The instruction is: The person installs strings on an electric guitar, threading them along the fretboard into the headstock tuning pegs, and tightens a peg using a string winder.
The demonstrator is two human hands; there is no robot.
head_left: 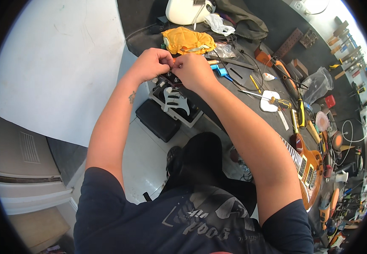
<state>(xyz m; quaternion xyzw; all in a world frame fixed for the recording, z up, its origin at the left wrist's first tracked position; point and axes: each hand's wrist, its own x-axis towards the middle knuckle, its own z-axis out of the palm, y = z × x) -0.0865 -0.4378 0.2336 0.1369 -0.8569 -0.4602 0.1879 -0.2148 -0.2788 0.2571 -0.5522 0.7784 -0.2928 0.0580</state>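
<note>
At the bench's far left edge, both arms are stretched out and my hands work close together. My left hand (153, 65) is closed, with thumb and fingertips pinched beside a small orange thing. Facing it, my right hand (193, 71) is closed in a pinch at the same spot. What either one holds is too small to make out. Just below the fingers shows a dark brown piece with round metal knobs (176, 80), like a guitar headstock with tuners, partly hidden by my right hand. A yellow cloth bundle (187, 40) lies right behind the hands.
A white pickguard (175, 101) lies in an open case below the bench edge, near a black case (158, 120). Along the bench are a blue tool (222, 72), a yellow-handled screwdriver (281, 102) and a brown electric guitar (312, 169). A white panel (61, 63) stands at left.
</note>
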